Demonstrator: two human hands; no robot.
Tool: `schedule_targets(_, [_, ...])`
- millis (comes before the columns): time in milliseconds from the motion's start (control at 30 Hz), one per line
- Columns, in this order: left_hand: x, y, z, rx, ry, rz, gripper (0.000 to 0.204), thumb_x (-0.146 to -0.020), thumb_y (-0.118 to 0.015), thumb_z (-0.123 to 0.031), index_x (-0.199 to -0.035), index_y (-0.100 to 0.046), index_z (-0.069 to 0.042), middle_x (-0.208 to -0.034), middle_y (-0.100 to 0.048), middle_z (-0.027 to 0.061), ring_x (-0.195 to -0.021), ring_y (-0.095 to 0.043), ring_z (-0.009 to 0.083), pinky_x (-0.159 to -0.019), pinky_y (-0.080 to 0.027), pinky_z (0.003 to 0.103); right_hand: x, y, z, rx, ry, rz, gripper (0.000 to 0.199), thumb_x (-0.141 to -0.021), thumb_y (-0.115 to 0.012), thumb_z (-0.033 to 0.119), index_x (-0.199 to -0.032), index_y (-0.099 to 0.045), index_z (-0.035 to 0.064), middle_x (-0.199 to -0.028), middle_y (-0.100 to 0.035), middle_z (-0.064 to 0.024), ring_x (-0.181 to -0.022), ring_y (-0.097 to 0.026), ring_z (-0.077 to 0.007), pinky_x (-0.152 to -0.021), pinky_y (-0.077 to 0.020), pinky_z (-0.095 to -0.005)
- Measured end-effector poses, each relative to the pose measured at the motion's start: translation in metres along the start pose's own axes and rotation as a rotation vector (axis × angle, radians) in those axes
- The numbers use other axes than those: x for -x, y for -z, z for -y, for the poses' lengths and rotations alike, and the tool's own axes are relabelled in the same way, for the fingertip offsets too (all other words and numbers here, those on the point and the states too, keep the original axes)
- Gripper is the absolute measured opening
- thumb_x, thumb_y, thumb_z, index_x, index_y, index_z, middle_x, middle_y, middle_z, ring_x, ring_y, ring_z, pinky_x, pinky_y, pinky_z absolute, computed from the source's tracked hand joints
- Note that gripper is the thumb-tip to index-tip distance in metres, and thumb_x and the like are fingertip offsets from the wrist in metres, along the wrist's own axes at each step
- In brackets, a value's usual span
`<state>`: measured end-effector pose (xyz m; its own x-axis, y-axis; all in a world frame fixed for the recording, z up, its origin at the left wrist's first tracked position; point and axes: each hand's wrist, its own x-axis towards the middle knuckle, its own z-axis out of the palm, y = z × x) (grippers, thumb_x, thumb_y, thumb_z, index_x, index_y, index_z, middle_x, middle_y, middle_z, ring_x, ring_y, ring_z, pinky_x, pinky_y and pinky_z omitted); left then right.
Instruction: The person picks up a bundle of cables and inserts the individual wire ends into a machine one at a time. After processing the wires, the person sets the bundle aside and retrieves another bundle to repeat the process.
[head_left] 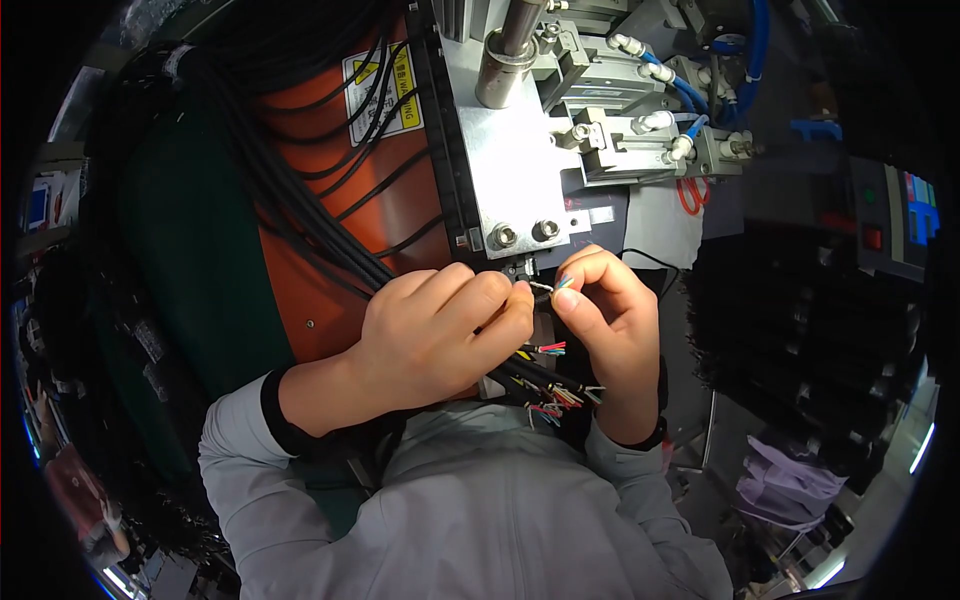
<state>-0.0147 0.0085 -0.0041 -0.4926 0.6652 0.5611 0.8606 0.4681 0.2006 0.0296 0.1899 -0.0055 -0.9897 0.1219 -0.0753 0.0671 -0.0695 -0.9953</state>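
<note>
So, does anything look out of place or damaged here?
Nothing looks spilled or plainly damaged. Slightly untidy: coloured wire ends fan unevenly from black cables near the centre, and a lilac bag or cloth sits crumpled at lower right.

1 label (406, 80) can be read in part: a rectangular yellow-and-white sticker on the orange panel (320, 300), turned sideways — its bold dark heading, in Chinese characters and Latin letters, runs along the yellow right edge. Black cables (290, 190) cross it, covering some markings. The coloured screen (918, 205) at far right — too small to read.
</note>
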Motion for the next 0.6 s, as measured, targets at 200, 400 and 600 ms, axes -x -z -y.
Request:
schedule_targets(200, [0.003,-0.003,-0.002,0.034,-0.007,0.001,0.028,-0.069,-0.064,-0.007,-0.097,-0.068,-0.009,-0.069,-0.050,-0.0019,-0.054,-0.047,0.0100,-0.045,-0.033,0.024,-0.004,0.002,-0.013,-0.217,-0.104,0.009,0.010,-0.076,-0.066,-0.001,-0.074,-0.057,-0.0008,-0.078,-0.059,-0.0075,-0.069,-0.053,-0.0109,-0.061,-0.0418,-0.0238])
schedule_targets(400, [0.005,-0.006,-0.003,-0.085,-0.041,0.110,0.021,-0.074,-0.059,-0.015,-0.094,-0.063,-0.008,-0.075,-0.048,-0.0031,-0.058,-0.044,0.0078,-0.046,-0.028,0.023,-0.013,-0.001,-0.022,0.481,0.286,-0.031,0.007,-0.074,-0.066,-0.002,-0.074,-0.059,0.0000,-0.072,-0.057,-0.0079,-0.066,-0.054,-0.0178,-0.060,-0.0429,-0.0282])
schedule_targets(600, [0.002,-0.002,-0.011,-0.202,0.052,0.205,0.021,-0.074,-0.058,-0.015,-0.093,-0.063,-0.007,-0.077,-0.049,-0.0028,-0.059,-0.046,0.0070,-0.047,-0.028,0.023,-0.012,-0.002,-0.030,0.632,0.417,-0.031,0.007,-0.071,-0.066,-0.003,-0.074,-0.060,-0.0001,-0.067,-0.055,-0.0088,-0.064,-0.053,-0.0246,-0.060,-0.0438,-0.0309])
